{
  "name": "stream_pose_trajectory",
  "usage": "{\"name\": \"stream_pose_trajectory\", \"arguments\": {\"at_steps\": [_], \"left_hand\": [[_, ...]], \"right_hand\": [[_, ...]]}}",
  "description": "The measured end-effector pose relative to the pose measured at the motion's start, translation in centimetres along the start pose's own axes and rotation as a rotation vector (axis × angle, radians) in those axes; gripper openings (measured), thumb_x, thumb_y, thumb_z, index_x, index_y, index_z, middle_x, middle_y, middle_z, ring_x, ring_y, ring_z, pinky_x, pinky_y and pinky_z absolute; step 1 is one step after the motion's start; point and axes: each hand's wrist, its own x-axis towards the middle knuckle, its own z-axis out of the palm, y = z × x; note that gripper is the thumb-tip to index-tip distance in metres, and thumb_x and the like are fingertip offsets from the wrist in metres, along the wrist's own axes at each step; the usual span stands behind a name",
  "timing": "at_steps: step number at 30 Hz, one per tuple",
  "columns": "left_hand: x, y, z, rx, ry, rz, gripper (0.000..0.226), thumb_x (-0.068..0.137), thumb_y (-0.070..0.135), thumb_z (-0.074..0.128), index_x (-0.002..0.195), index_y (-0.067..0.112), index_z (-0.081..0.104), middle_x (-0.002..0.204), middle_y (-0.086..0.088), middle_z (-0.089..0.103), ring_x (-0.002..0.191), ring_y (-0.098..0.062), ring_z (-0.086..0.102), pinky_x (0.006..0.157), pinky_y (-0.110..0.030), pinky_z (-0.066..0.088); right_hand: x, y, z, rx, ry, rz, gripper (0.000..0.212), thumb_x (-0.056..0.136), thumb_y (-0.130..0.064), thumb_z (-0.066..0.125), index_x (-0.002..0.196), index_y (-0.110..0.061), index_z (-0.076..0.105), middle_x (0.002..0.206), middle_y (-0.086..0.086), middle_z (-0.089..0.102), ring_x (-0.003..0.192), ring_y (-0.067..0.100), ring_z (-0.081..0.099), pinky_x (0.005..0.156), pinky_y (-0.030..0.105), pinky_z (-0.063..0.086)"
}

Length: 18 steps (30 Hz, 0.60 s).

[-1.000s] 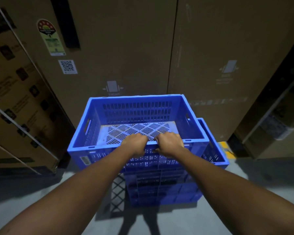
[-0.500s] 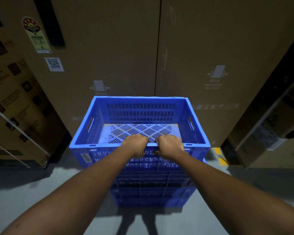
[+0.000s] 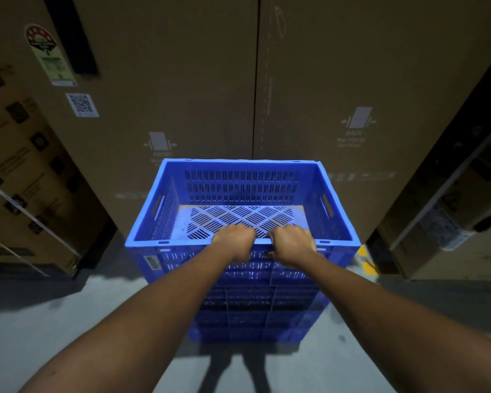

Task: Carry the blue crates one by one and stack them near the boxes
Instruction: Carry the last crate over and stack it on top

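Observation:
An empty blue slotted crate (image 3: 241, 188) sits squarely on top of another blue crate (image 3: 253, 313) standing on the floor. My left hand (image 3: 234, 241) grips the near rim of the top crate, fingers curled over the edge. My right hand (image 3: 292, 243) grips the same rim just to the right, the two hands almost touching. Tall brown cardboard boxes (image 3: 182, 80) stand right behind the stack.
More cardboard boxes with strapping stand at the left (image 3: 20, 171) and at the right (image 3: 451, 222). A dark gap separates each side group from the middle boxes. Grey concrete floor (image 3: 40, 321) lies around the stack, with yellow marks (image 3: 367, 262) at the right.
The top crate, offset to the left of the lower one a second ago, now lines up with it. Both hands kept their grip on the near rim.

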Motion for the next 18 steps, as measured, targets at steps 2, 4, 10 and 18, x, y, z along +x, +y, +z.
{"name": "stream_pose_trajectory", "arguments": {"at_steps": [2,4,10,18], "left_hand": [[0.0,0.1,0.0,-0.003,-0.004,0.0,0.028,0.083,0.016,0.067,0.111,0.019,0.062,0.085,-0.003,0.055,0.077,-0.026,0.053,0.065,-0.04,0.042],[0.0,0.1,0.0,-0.012,-0.006,-0.008,0.031,0.083,0.016,0.068,0.113,0.019,0.062,0.088,-0.004,0.057,0.078,-0.026,0.053,0.066,-0.04,0.044],[0.2,0.5,0.0,-0.002,-0.01,-0.013,0.036,0.085,0.014,0.066,0.12,0.019,0.061,0.092,-0.006,0.06,0.08,-0.027,0.054,0.066,-0.039,0.043],[0.4,1.2,-0.2,-0.003,-0.007,-0.014,0.037,0.085,0.011,0.064,0.121,0.019,0.061,0.1,-0.007,0.064,0.088,-0.029,0.06,0.068,-0.04,0.045]], "right_hand": [[0.0,0.1,0.0,0.002,-0.002,0.004,0.032,0.08,-0.057,0.072,0.085,-0.026,0.061,0.079,-0.002,0.061,0.084,0.022,0.063,0.071,0.034,0.049],[-0.1,0.2,0.0,-0.002,-0.001,0.002,0.032,0.08,-0.056,0.072,0.083,-0.027,0.058,0.079,-0.002,0.062,0.083,0.022,0.063,0.069,0.033,0.047],[-0.1,0.5,-0.2,-0.024,-0.002,-0.012,0.031,0.082,-0.055,0.071,0.09,-0.026,0.063,0.086,-0.002,0.067,0.085,0.023,0.063,0.066,0.032,0.042],[-0.1,1.3,0.0,-0.025,0.004,-0.008,0.029,0.082,-0.053,0.07,0.092,-0.027,0.064,0.088,-0.001,0.068,0.087,0.023,0.064,0.068,0.033,0.046]]}}
